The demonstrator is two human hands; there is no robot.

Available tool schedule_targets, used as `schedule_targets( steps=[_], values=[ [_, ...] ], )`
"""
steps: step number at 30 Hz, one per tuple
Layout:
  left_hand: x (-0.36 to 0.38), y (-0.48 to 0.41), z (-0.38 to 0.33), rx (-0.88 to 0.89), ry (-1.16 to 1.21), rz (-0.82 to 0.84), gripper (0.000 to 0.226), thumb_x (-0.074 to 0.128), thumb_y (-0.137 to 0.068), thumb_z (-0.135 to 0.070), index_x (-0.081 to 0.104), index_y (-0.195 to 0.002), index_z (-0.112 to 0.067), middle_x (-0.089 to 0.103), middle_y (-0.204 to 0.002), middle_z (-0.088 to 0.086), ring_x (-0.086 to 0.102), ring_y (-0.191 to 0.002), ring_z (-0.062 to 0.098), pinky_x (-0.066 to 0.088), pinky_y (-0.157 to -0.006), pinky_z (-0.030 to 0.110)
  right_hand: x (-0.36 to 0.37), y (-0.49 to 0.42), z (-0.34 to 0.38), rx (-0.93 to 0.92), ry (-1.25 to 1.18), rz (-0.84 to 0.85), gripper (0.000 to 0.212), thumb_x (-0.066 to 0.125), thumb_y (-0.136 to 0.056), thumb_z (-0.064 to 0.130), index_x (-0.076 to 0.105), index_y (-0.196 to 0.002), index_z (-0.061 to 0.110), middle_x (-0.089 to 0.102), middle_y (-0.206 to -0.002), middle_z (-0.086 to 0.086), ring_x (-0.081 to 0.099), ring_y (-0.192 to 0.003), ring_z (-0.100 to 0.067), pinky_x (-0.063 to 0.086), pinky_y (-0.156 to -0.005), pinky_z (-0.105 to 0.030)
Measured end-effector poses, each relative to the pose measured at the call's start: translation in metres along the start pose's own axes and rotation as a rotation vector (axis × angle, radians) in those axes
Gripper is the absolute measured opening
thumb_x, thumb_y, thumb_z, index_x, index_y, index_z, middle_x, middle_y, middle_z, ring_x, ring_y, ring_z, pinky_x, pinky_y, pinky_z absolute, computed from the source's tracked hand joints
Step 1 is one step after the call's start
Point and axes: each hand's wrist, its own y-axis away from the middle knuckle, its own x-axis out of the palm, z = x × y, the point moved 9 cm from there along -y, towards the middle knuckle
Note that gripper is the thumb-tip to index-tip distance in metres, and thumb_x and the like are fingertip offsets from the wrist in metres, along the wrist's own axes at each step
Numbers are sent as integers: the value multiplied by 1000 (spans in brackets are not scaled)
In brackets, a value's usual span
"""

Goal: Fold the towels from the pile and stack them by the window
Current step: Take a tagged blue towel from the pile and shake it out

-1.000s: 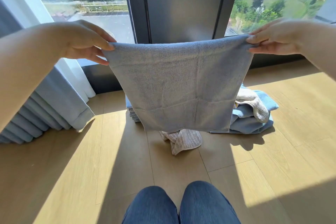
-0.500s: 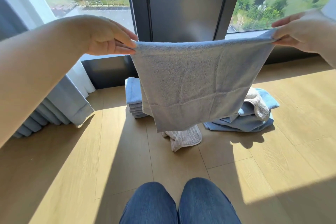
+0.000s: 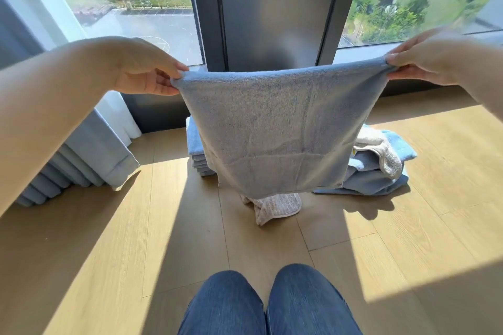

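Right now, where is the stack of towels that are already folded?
In the head view the folded stack sits on the floor left of centre, below the window frame, between the curtain and the held blue towel that half hides it.

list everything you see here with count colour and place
held towel: 1, grey-blue, hanging, centre
folded towel stack: 1, light blue, floor by window, behind held towel
unfolded towel pile: 1, blue and cream, floor, right
ribbed towel: 1, pale beige, floor below held towel
curtain: 1, grey and white, left
window: 1, dark frame, ahead
floor: 1, light wood
knees: 2, blue jeans, bottom centre
left hand: 1, pinches left corner
right hand: 1, pinches right corner
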Motion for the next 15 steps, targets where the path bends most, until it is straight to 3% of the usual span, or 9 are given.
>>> schedule_targets(
  steps=[3,7,9,13,15],
  values=[
    [-7,0,3,12,-75,-2,19,49,-84,13,58,-85,-5,59,-89,9,58,-80,16,55,-57,17,7,3,-1,4,30,63,15,53,-83,-14,59,-86,-1,57,-90,-10,60,-79,-19,51,-47,-13],
    [-24,-3,5,46,-351,-122,23,52,-79,19,60,-85,-1,57,-82,12,56,-73,18,52,-51,14,11,9,4,-93,235,54,18,56,-83,-9,56,-71,5,60,-69,-9,63,-46,-6,50,-45,-9],
    [-36,-5,5,91,-556,-227,23,50,-78,16,63,-87,0,57,-77,12,55,-66,20,50,-47,12,9,13,10,-144,275,33,17,58,-84,-3,56,-70,6,58,-65,-9,60,-40,-2,50,-47,-8],
    [-36,-4,15,113,-746,-222,18,51,-81,6,65,-81,-4,58,-74,9,56,-62,21,47,-44,9,13,26,-2,-121,304,108,16,58,-87,5,57,-72,11,56,-75,-8,58,-66,-12,50,-52,-9],
    [-27,-3,24,117,-865,-196,16,54,-81,0,66,-75,-8,58,-69,7,55,-58,18,46,-40,13,28,34,-21,-87,387,150,16,58,-88,7,60,-73,13,59,-75,-8,57,-69,-13,52,-53,-12]
  ],
)
